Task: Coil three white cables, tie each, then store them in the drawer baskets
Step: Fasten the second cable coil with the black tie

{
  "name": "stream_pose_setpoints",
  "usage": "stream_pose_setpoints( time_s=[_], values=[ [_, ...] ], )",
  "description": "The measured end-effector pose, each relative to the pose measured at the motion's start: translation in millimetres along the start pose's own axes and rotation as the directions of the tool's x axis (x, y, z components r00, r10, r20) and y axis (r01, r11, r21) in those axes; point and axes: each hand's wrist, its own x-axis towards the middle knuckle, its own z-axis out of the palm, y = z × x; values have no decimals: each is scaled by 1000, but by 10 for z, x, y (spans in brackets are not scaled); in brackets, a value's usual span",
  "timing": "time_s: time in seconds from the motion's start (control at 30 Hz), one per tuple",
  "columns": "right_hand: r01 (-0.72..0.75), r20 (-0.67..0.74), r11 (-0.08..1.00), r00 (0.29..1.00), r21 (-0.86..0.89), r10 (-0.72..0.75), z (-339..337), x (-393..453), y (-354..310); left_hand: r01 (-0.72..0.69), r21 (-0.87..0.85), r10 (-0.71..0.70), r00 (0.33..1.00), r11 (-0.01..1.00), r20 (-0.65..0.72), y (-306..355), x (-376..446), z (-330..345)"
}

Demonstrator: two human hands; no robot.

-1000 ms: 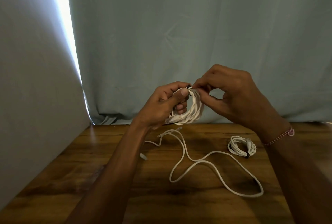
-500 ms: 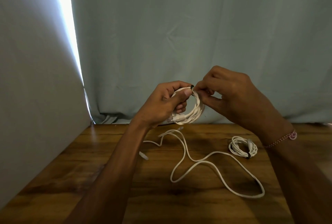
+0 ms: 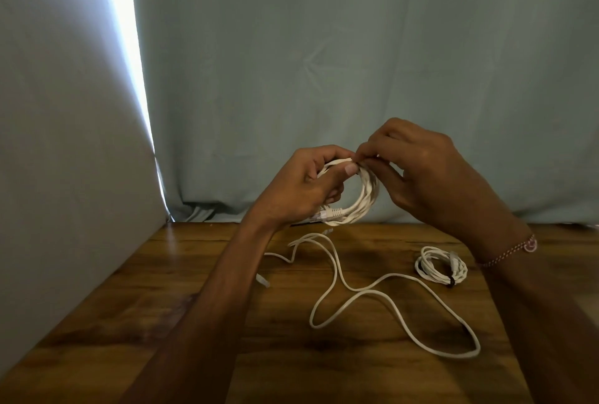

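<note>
Holding a coiled white cable with a moulded plug (image 3: 351,199) up in the air above the far edge of the wooden worktop (image 3: 162,306), the person works with both hands close together. The left hand (image 3: 303,188) has its fingers curled through the ring of loops and its thumb laid flat across the top of them, so the coil is firmly gripped. The right hand (image 3: 421,170) meets it at the top of the coil, fingertips bunched in a pinch right beside the left thumb; what sits between those fingertips is too small to make out. The plug end of this coil hangs at the bottom of the ring, just under the left palm.

Down on the worktop, a second small white cable coil bound with a dark tie (image 3: 441,269) lies to the right, just beside the right wrist, which wears a thin beaded pink bracelet (image 3: 512,249). A long loose white cable (image 3: 356,290) sprawls uncoiled across the middle of the worktop in wide bends, one end lying near the left forearm and a bend passing close by the tied coil. Behind everything hangs a pale grey-blue curtain (image 3: 324,63), with a bright strip of daylight at its left edge.
</note>
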Motion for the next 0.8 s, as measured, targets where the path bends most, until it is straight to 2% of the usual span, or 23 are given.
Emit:
stream_pose_setpoints(
  time_s=[0.13, 0.27, 0.4, 0.6, 0.8],
  values=[
    [-21, -17, 999, 1000, 35, 22, -31, 5, 11, 8, 19, -8, 1000, 1000, -11, 0, 5, 8],
    [-186, -20, 966, 981, 179, 193, -49, 8, -3, -4, 36, 5, 1000, 999, -24, 8, 1, -2],
    [-279, 42, 937, 960, 210, 277, -102, 21, 2, -21, 78, 22, 1000, 997, -16, 25, 2, 2],
    [-528, 217, 766, 849, 366, 482, -146, 25, -9, -51, 146, 59, 997, 988, -45, 79, 20, 14],
    [-620, 246, 667, 781, 412, 574, -155, 45, -41, -113, 274, 135, 989, 955, -63, 147, 28, 36]
  ],
)
